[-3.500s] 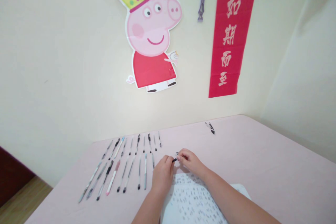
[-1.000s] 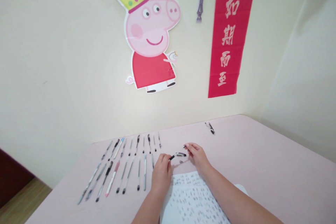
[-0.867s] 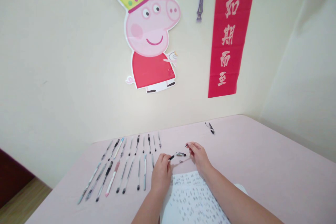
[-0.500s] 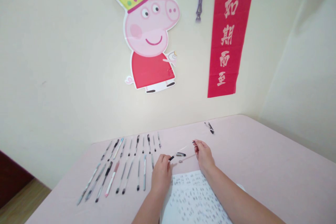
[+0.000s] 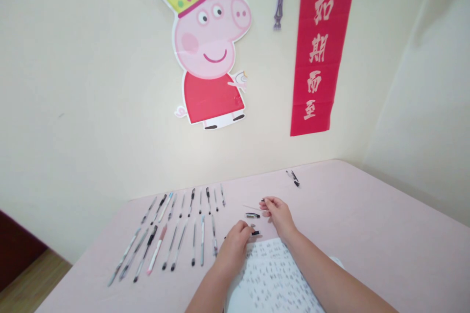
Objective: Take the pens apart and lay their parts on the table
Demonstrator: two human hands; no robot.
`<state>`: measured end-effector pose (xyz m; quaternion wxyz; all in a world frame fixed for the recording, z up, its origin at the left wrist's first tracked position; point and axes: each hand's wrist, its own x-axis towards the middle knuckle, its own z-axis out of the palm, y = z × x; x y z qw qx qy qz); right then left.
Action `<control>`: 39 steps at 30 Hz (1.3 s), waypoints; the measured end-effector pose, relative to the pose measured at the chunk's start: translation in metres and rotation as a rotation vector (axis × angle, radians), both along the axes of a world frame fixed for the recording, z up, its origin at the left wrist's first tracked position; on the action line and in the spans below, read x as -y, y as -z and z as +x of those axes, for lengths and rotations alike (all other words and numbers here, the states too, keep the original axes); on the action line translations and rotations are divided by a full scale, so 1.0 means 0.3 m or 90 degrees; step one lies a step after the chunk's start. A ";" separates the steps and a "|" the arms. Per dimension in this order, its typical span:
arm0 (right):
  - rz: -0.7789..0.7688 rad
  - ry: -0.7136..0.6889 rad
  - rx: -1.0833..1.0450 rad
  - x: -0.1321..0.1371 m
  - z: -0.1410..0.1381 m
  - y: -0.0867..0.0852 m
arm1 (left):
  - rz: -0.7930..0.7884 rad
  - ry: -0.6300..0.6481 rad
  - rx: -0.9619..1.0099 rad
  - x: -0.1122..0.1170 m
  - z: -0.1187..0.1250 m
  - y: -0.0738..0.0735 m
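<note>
My left hand [image 5: 235,244] is low over the table at the paper's top edge, fingers curled round a pen barrel whose black grip end [image 5: 256,233] shows past the fingertips. The rest of that barrel is mostly hidden under the hand. My right hand [image 5: 279,215], fingers pinched, holds a thin pale pen refill [image 5: 252,208] that points left. A small black piece [image 5: 262,200] shows at its fingertips. Between the hands lie a black-and-clear pen cap [image 5: 252,215] and a tiny grey part [image 5: 253,225].
Two rows of pens and refills, one pink pen [image 5: 157,249] among them, lie on the left of the pink table [image 5: 367,234]. Handwritten paper [image 5: 275,279] lies under my forearms. Loose black pen parts [image 5: 293,178] rest near the wall at the back.
My left hand has come down and slightly right with the barrel, which now lies flatter. My right hand has moved a little left, and the refill shows in front of its fingers.
</note>
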<state>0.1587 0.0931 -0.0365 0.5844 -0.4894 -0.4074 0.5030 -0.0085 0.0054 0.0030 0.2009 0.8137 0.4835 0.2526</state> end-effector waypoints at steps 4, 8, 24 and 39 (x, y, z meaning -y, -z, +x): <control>0.064 -0.038 0.146 -0.001 -0.002 0.012 | 0.000 0.012 -0.016 -0.002 -0.003 0.006; 0.123 -0.029 0.404 0.008 0.010 -0.001 | 0.019 0.014 -0.037 -0.005 -0.005 0.017; 0.208 -0.077 0.716 0.055 0.012 -0.048 | 0.108 -0.206 -0.195 -0.014 -0.023 0.009; 0.258 -0.161 0.676 0.053 -0.001 -0.035 | 0.056 -0.211 -0.141 -0.034 -0.026 0.025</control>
